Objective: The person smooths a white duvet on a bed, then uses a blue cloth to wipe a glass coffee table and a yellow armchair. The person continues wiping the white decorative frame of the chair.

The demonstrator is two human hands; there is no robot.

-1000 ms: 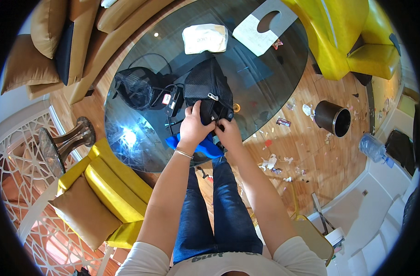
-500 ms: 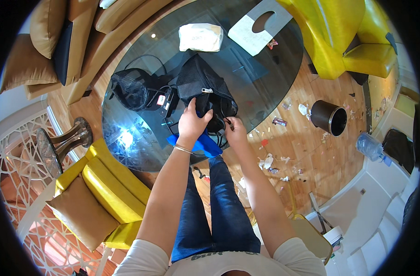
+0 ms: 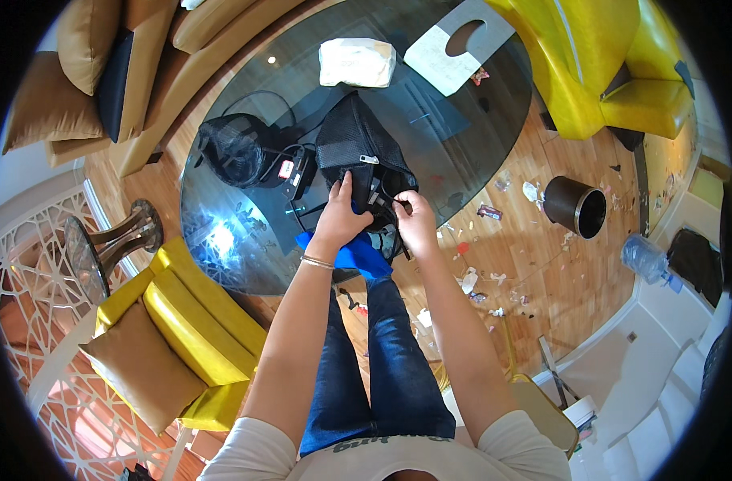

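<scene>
A black mesh bag [image 3: 354,132] with a zipper lies on the glass table, its opening turned toward me. My left hand [image 3: 342,218] is at the left of that opening, holding the bag with its thumb apart from the fingers. At the right side, my right hand [image 3: 416,224] pinches the bag's edge between thumb and fingers. Dark items with small grey parts show inside the bag, too shadowed to name. A blue cloth-like piece [image 3: 362,258] hangs below my left hand at the table's edge.
Left of the bag lie another black mesh bag [image 3: 233,152] and a black device with cords [image 3: 300,178]. A white soft pack [image 3: 356,62] and a grey-white board with an oval hole [image 3: 438,60] are farther back. A dark waste bin [image 3: 573,206] stands right, amid scattered litter.
My right hand's fingertips have shifted up slightly along the bag's edge, and its opening shows more of the inside. My left hand stays at the bag. The whole view has shifted slightly.
</scene>
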